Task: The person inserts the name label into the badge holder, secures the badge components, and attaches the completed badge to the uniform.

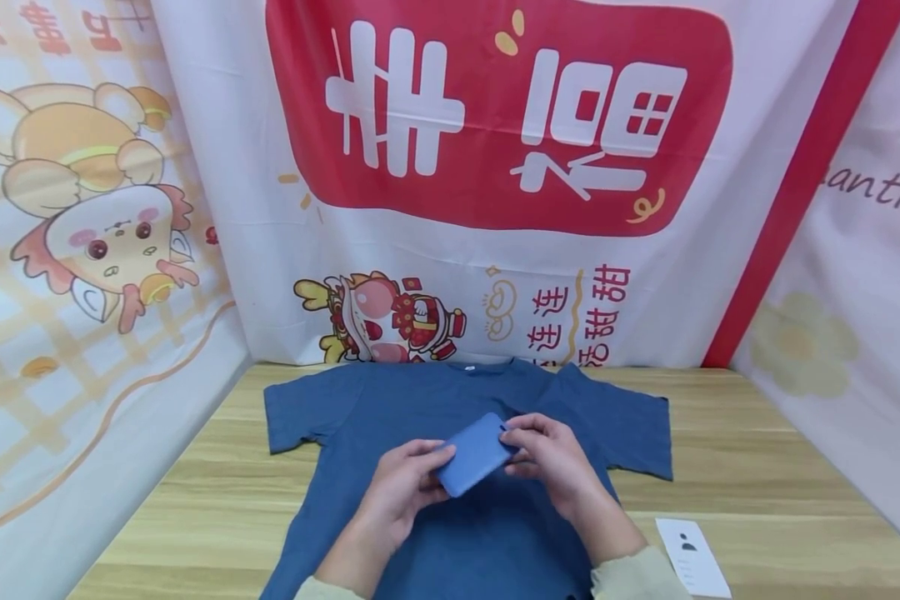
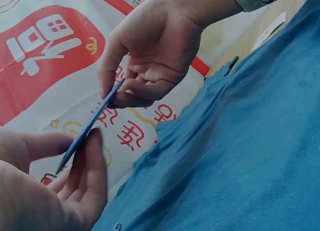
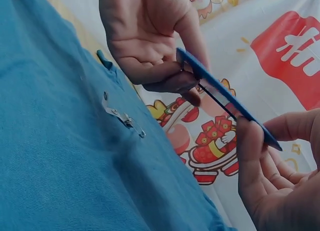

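Both hands were raised just above the middle of a blue T-shirt point(image 1: 390, 400), which lay spread flat on the wooden worktop point(image 1: 757, 467) with its collar toward the backdrop. Between them they held a thin, flat blue case point(image 1: 476, 452), about the shape of a phone cover.

Left hand point(image 1: 405, 487): thumb on one face and fingertips on the other, pinching the near end of the case. The left wrist view showed the case edge-on, tilted, with that end between thumb and fingers.

Right hand point(image 1: 547, 454): fingers curled, pinching the far end of the case between thumb and forefinger. In the right wrist view a thin dark strip or cord point(image 3: 216, 101) ran from the fingers along the underside of the case; could not tell what it was.

A small metal clip or pin point(image 3: 122, 117) sat on the shirt fabric, visible in the right wrist view only. A white printed card point(image 1: 692, 554) lay on the worktop by the person's right sleeve, apart from the shirt.

Step in hand, as judged: handling or inspecting the case over the shirt, case not yet set down. Whether it held anything could not be told. Any next move would need both pinches kept steady, since the case was held only at its two ends and clear of the cloth.
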The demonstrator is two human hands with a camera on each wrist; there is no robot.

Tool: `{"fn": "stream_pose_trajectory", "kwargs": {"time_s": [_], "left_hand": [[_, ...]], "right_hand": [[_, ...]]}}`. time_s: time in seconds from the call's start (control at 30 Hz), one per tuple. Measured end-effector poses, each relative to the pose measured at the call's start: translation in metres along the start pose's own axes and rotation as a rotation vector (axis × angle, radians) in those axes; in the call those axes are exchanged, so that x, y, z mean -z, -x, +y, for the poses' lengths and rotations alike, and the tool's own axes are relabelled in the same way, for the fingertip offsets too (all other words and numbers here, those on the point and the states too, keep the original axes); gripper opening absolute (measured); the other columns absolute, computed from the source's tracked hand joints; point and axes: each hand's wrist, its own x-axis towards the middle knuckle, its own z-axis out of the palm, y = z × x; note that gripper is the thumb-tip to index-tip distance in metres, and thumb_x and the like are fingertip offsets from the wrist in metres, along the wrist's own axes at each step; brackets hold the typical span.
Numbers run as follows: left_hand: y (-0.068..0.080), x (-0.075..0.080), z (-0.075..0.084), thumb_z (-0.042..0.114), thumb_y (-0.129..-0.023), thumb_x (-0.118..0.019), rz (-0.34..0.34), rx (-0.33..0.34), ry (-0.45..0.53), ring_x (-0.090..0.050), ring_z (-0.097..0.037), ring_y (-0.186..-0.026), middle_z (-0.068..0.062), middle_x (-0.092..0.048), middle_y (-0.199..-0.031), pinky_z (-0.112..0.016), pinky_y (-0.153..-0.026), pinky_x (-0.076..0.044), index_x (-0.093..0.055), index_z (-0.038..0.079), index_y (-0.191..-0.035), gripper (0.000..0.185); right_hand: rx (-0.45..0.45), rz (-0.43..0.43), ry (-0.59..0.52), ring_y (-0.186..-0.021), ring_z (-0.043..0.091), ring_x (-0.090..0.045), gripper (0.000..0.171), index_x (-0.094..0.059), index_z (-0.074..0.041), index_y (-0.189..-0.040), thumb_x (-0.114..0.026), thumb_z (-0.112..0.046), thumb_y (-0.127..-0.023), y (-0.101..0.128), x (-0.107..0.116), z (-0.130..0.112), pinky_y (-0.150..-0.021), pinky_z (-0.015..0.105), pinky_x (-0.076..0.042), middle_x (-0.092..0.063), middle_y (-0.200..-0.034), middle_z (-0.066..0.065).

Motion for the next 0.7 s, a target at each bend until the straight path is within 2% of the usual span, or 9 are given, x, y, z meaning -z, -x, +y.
{"fn": "stream_pose_trajectory", "kwargs": {"time_s": [0.13,0.23,0.33,0.43,0.5,0.63,0.7], "left_hand": [[-0.0013,-0.0012,0.0001,0.016,-0.095,-0.084,0.113,-0.032,0.052,-0.071,-0.014,-0.087,-0.012,-0.073,-0.116,-0.031,-0.078,-0.063,-0.064,-0.002,-0.123,0.039],[-0.001,-0.0024,0.0002,0.014,-0.092,-0.087,0.144,-0.049,0.056,-0.071,-0.014,-0.087,-0.011,-0.072,-0.115,-0.031,-0.078,-0.064,-0.064,-0.001,-0.119,0.04],[-0.0003,-0.0025,0.0004,0.015,-0.092,-0.087,0.144,-0.055,0.057,-0.071,-0.013,-0.088,-0.01,-0.072,-0.115,-0.03,-0.079,-0.064,-0.065,0.0,-0.119,0.038],[0.0,-0.0019,0.0014,0.019,-0.097,-0.082,0.112,-0.047,0.045,-0.072,-0.014,-0.09,-0.011,-0.074,-0.119,-0.031,-0.08,-0.063,-0.067,-0.002,-0.125,0.038],[0.0001,-0.0012,0.0026,0.024,-0.104,-0.074,0.061,-0.03,0.042,-0.074,-0.017,-0.097,-0.017,-0.073,-0.129,-0.035,-0.085,-0.066,-0.064,-0.003,-0.136,0.042],[0.0008,-0.0001,0.0049,0.028,-0.115,-0.054,-0.059,0.009,0.083,-0.075,-0.026,-0.114,-0.029,-0.061,-0.149,-0.044,-0.095,-0.067,-0.046,-0.006,-0.156,0.054],[0.0013,0.0006,0.0054,0.028,-0.117,-0.048,-0.085,0.022,0.106,-0.075,-0.029,-0.119,-0.03,-0.058,-0.152,-0.044,-0.097,-0.066,-0.039,-0.007,-0.16,0.057]], "right_hand": [[-0.024,-0.046,-0.047,-0.077,0.017,-0.072,0.024,-0.062,0.002,-0.116,-0.073,-0.013,-0.1,0.001,-0.0009,-0.0007,-0.076,0.031,-0.068,-0.064,-0.105,0.01],[-0.036,-0.057,-0.061,-0.078,0.017,-0.074,0.024,-0.062,0.002,-0.115,-0.075,-0.013,-0.1,0.0009,-0.0005,-0.0008,-0.077,0.031,-0.069,-0.064,-0.105,0.011],[-0.043,-0.048,-0.048,-0.076,0.016,-0.073,0.027,-0.063,0.001,-0.114,-0.078,-0.016,-0.099,0.0003,-0.001,-0.0008,-0.073,0.029,-0.068,-0.068,-0.099,0.008],[-0.037,-0.021,-0.015,-0.073,0.014,-0.07,0.03,-0.065,0.0,-0.113,-0.081,-0.02,-0.098,0.0003,-0.0022,-0.0011,-0.069,0.027,-0.065,-0.072,-0.092,0.005],[-0.025,0.001,0.006,-0.071,0.013,-0.069,0.031,-0.064,0.0,-0.112,-0.082,-0.02,-0.097,0.0006,-0.003,-0.0012,-0.066,0.026,-0.063,-0.073,-0.086,0.005],[0.005,0.011,0.018,-0.069,0.013,-0.069,0.028,-0.063,0.003,-0.114,-0.078,-0.016,-0.1,0.0008,-0.004,-0.0005,-0.066,0.026,-0.064,-0.072,-0.083,0.005],[0.007,0.003,0.013,-0.07,0.014,-0.071,0.026,-0.062,0.005,-0.117,-0.075,-0.013,-0.102,0.0009,-0.0038,-0.0004,-0.067,0.027,-0.066,-0.074,-0.084,0.006]]}}
